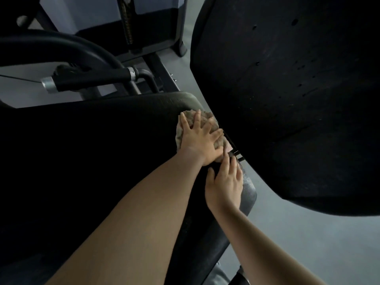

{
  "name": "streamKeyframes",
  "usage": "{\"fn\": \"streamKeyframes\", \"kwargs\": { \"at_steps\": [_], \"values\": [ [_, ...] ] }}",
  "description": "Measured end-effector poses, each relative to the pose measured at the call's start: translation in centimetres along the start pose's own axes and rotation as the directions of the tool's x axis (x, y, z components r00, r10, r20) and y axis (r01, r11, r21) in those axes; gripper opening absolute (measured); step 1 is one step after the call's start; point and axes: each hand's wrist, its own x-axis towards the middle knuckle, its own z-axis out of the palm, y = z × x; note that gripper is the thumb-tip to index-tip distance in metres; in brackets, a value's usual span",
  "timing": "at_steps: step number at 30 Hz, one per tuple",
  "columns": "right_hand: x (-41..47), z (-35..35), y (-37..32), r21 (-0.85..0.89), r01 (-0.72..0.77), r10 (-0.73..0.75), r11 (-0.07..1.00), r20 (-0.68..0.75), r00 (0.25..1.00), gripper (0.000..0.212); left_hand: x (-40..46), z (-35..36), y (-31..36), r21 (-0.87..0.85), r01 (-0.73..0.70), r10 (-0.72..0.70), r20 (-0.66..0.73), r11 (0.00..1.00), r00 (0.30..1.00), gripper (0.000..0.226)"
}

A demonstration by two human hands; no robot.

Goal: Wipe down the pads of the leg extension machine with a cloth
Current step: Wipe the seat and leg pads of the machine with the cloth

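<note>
At the far right corner of the black seat pad [92, 161], a tan terry cloth [207, 120] lies bunched on the upholstery, just beside the gap that separates the seat from the back pad [287, 99]. Left hand [200, 138]: laid flat on the cloth with fingers straight and spread, pressing it down; the cloth's middle is hidden under the palm, only its fringe showing around the fingers. Right hand [225, 184]: just nearer than the left hand, at the seat pad's right edge, fingers straight and slightly apart, resting on the pad and holding nothing; whether its fingertips touch the cloth cannot be told. Both forearms are bare and run off the bottom edge. Seat pad: very dark, surface detail largely lost in shadow, cut off at left and bottom. Back pad: large black panel right of the seat pad, seen at a steep angle, dotted with small holes, cut off at the top and right. Small pale item and dark bracket in the gap beside the cloth: too small to identify. Handle [90, 78] with metal end caps: beyond the seat pad, upper left. Weight-stack housing [115, 17]: further beyond, cropped by the top edge. Grey floor [298, 243]: right of the seat pad.
</note>
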Motion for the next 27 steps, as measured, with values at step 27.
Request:
{"fn": "streamKeyframes", "kwargs": {
  "at_steps": [27],
  "values": [
    [-2.5, -1.4, -2.5, 0.023, 0.058, -0.060, 0.998, 0.067, 0.996, 0.045, -9.6, 1.1, -5.2, -0.067, 0.223, -0.227, -0.053, 0.973, 0.973, 0.059]
  ]
}}
